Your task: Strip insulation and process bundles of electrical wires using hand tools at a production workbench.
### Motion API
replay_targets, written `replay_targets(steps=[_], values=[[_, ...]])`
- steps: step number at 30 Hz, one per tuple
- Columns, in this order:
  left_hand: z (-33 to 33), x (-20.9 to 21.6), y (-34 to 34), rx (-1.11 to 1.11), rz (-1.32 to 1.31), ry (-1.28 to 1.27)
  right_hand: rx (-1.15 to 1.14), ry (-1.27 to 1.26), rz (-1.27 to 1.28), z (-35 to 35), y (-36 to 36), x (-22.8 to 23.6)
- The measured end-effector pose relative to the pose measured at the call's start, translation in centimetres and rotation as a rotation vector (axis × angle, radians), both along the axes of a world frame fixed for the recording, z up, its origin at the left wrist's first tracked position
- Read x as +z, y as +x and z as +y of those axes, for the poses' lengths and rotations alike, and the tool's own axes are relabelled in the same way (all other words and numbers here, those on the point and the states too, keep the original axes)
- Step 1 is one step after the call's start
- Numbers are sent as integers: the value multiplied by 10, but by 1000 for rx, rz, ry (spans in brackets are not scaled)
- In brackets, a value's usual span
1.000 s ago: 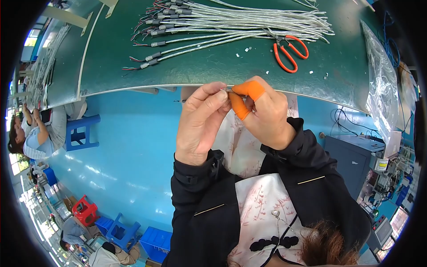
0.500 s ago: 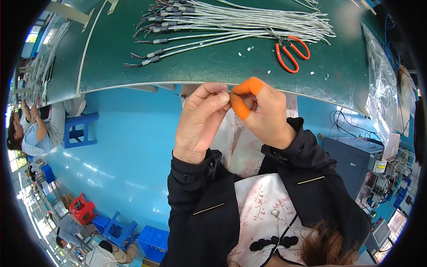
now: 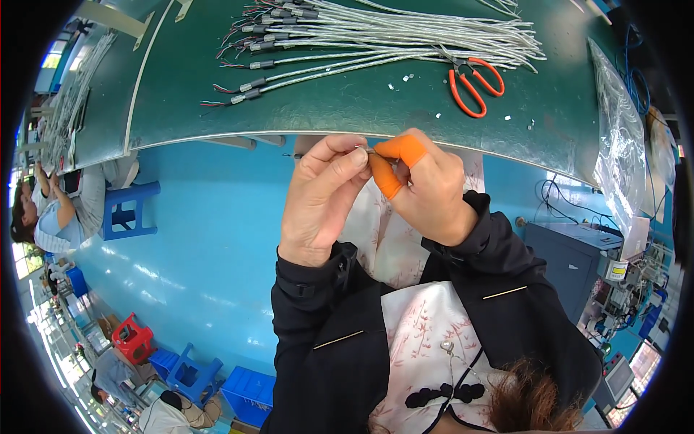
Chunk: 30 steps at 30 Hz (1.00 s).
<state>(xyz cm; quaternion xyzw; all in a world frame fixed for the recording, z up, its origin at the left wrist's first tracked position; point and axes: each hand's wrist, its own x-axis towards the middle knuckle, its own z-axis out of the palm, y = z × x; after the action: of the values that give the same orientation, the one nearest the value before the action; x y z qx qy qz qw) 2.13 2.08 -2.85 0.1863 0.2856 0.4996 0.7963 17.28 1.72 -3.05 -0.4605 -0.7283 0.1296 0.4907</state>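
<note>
My left hand (image 3: 325, 195) and my right hand (image 3: 426, 184) meet just in front of the bench edge. Thumb and forefinger of each are pinched together, my right ones in orange finger cots (image 3: 385, 180). Between the fingertips is a thin greyish cable end (image 3: 369, 150), mostly hidden by the fingers. A small dark tip (image 3: 288, 155) shows left of my left hand. Beyond, on the green bench (image 3: 325, 112), lies a bundle of silver braided cables (image 3: 405, 36) with dark sleeves and loose coloured wires at their left ends. Orange-handled scissors (image 3: 454, 87) rest by their right part.
White scraps (image 3: 391, 87) are scattered on the bench. A clear plastic bag (image 3: 620, 123) hangs at its right end, above a grey cabinet (image 3: 571, 260). At left, a person (image 3: 69, 210) sits near a blue stool (image 3: 130, 210). More stools and blue crates (image 3: 249, 394) stand behind on the lower left.
My right hand has shifted slightly left and down, and its orange-covered fingers have turned a little at the pinch. My left hand stays nearly in place. The cables and scissors have not moved.
</note>
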Motion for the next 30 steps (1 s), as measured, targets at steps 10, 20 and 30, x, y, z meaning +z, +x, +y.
replay_targets(steps=[10, 20, 30], values=[[2, -11, -5, -74, -99, -2, 17, 6, 5, -2, -2, -2], [3, -1, -15, -70, 28, 43, 126, -280, 140, -1, 6, 5], [3, -4, -27, -121, 44, 72, 277, -266, 107, 5, 8, 2]])
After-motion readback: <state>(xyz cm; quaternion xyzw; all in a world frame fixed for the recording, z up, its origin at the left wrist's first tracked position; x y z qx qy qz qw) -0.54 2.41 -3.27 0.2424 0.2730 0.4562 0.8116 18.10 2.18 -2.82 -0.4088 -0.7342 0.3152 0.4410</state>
